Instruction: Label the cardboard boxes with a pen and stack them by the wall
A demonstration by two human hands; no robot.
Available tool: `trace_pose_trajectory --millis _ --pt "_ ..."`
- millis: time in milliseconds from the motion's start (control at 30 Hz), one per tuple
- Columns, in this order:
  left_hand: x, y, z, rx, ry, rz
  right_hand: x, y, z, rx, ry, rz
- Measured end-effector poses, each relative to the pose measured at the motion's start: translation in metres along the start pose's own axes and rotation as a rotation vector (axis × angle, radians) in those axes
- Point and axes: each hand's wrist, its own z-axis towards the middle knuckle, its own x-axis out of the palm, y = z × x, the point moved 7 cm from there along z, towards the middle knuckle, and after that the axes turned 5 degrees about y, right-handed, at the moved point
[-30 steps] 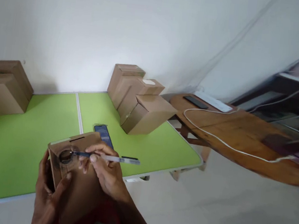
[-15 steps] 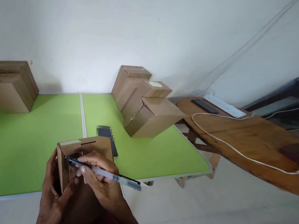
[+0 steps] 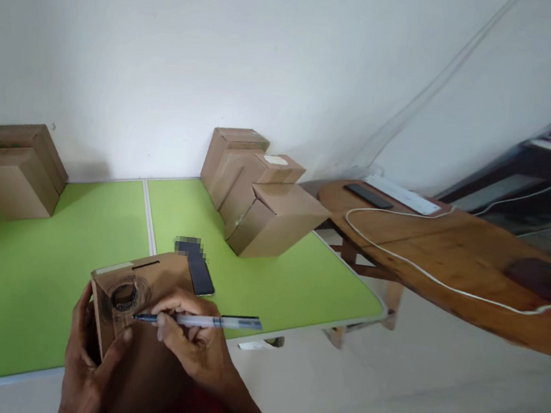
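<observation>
My left hand (image 3: 88,364) grips the left side of a small brown cardboard box (image 3: 140,343) held over the near edge of the green table (image 3: 22,284). A dark scribbled circle (image 3: 123,295) marks the box's upper left corner. My right hand (image 3: 195,343) holds a clear pen (image 3: 203,321) with a dark cap, lying almost level, its tip touching the box just right of and below the circle. A dark phone (image 3: 196,265) lies on the table right behind the box.
Two brown boxes (image 3: 14,167) stand at the table's far left by the white wall, and three stacked ones (image 3: 261,195) at the far right. A wooden table (image 3: 448,266) to the right carries a white cable (image 3: 399,260), a power strip (image 3: 399,194) and a dark remote (image 3: 369,195).
The pen tip has come off the scribbled circle and now sits just below and right of it. The pen has levelled out. The view shifted slightly.
</observation>
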Motion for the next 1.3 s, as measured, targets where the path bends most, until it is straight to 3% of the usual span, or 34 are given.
trace_pose_trajectory --millis 167,300,433,567,667,767,833,900,1067,1300 --pt "0.001 -0.001 0.000 -0.021 -0.003 -0.025 -0.015 -0.019 0.004 0.118 -0.148 0.137" --pt "0.003 0.004 -0.001 -0.064 0.025 -0.005 -0.009 -0.020 0.017 0.081 -0.171 0.213" --pt "0.005 0.007 -0.002 -0.063 0.038 -0.012 0.013 -0.017 0.021 0.057 -0.102 0.199" --pt "0.003 0.009 -0.002 -0.089 0.025 -0.019 0.037 -0.013 0.018 0.040 0.065 0.170" --pt "-0.005 0.011 0.002 -0.097 0.009 -0.012 0.026 -0.019 0.029 0.045 0.049 0.251" --pt "-0.019 0.018 0.009 -0.119 -0.020 -0.005 -0.008 -0.045 0.057 0.187 -0.075 -0.146" --pt "-0.030 0.026 0.013 -0.142 -0.054 0.003 -0.020 -0.070 0.076 0.339 -0.030 -0.485" --pt "-0.042 0.034 0.016 -0.168 -0.090 0.011 -0.021 -0.095 0.090 0.444 0.059 -0.647" --pt "-0.065 0.054 0.020 -0.243 -0.126 -0.012 0.005 -0.136 0.086 0.593 0.217 -0.827" --pt "-0.072 0.070 0.032 -0.292 -0.115 -0.053 0.011 -0.140 0.075 0.602 0.212 -0.814"
